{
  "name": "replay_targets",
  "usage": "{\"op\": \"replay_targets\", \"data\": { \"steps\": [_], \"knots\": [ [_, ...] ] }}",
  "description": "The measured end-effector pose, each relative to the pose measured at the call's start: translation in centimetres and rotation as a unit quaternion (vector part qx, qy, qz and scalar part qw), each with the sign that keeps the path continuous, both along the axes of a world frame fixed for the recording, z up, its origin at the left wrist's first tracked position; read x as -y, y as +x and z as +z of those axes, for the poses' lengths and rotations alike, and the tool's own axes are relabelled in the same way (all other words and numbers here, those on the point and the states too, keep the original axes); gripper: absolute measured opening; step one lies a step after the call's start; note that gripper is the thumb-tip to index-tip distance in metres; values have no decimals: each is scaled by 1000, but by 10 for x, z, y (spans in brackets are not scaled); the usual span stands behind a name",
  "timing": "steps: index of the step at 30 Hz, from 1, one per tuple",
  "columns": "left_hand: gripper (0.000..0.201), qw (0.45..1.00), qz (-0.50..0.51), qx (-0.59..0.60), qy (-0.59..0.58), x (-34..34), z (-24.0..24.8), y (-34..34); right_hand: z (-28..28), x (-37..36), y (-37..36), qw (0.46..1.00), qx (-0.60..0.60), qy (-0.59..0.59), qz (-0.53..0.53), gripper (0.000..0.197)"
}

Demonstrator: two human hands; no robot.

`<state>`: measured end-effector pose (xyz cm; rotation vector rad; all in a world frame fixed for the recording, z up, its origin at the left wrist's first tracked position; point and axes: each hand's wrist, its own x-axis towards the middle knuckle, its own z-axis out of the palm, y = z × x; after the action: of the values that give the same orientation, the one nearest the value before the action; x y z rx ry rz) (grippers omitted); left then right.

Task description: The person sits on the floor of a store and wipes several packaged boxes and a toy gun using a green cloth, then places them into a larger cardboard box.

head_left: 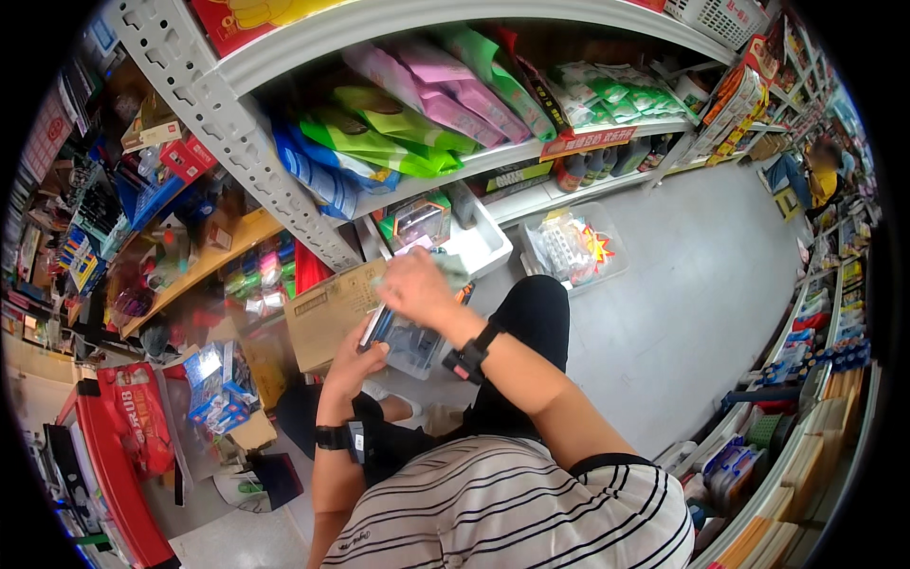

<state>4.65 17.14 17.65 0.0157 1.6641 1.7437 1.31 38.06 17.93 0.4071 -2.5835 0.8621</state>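
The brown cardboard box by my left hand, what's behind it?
Behind the cardboard box stand the grey perforated shelf upright, a red package and small colourful items on a wooden shelf. The box hides whatever sits lower behind it.

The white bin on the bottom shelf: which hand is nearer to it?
Right. The right hand hovers just in front of the white bin; the left hand sits lower, under the clear package, farther away.

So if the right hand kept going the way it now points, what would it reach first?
The right hand points up-left across the clear plastic package held by the left hand. Straight on, it would probably meet the brown cardboard box first, then the perforated grey shelf upright. Depth is unclear.
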Motion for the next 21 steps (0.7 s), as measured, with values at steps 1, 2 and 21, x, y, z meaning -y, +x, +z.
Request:
{"op": "replay_targets", "data": {
  "steps": [1,2,21],
  "knots": [
    [65,1000,-7,-2,3,-2,3,1,-4,-11,-8,998,6,2,-58,24],
    [65,1000,-9,-1,-13,-2,4,2,-9,-19,-12,996,25,-12,-79,23],
    [53,987,120,27,100,11,-7,-10,-14,-10,21,994,13,-39,-97,43]
  ]
}}
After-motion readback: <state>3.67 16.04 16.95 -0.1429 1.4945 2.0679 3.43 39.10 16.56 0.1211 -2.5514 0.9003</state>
